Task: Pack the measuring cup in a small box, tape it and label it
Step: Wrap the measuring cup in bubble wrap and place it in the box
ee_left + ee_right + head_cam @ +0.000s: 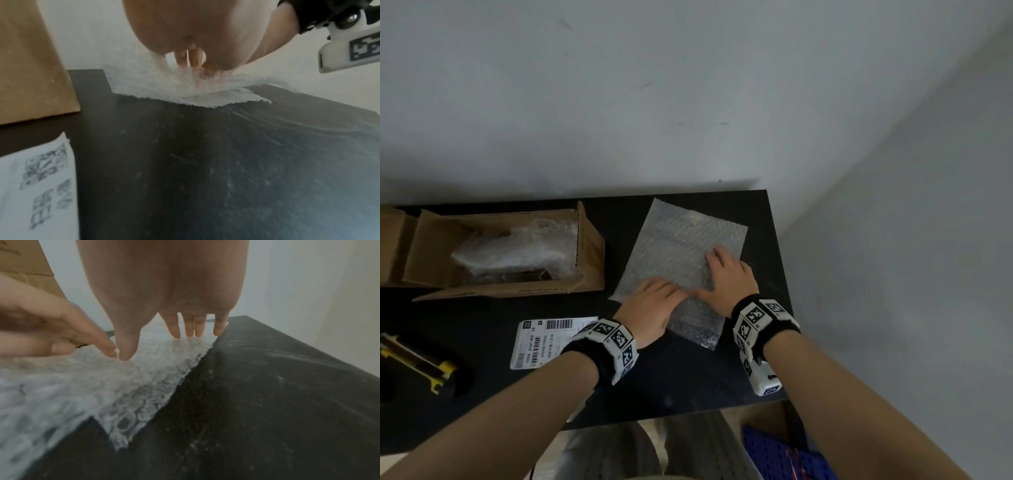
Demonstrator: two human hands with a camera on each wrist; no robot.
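**Flattening the wrap before the cup goes in**

Both palms down on the bubble wrap sheet [681, 253]: left hand [654, 305] and right hand [726, 277] spread flat, gripping nothing. Press outward from the middle so no corner curls. The measuring cup itself isn't identifiable (something plastic-wrapped sits in the open box [510, 250], left). The shipping label [548, 339] waits nearby.

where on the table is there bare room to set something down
Bare black table lies near its front edge, between the label and the bubble wrap, and along the right edge. The left is crowded: open box, tape dispenser.
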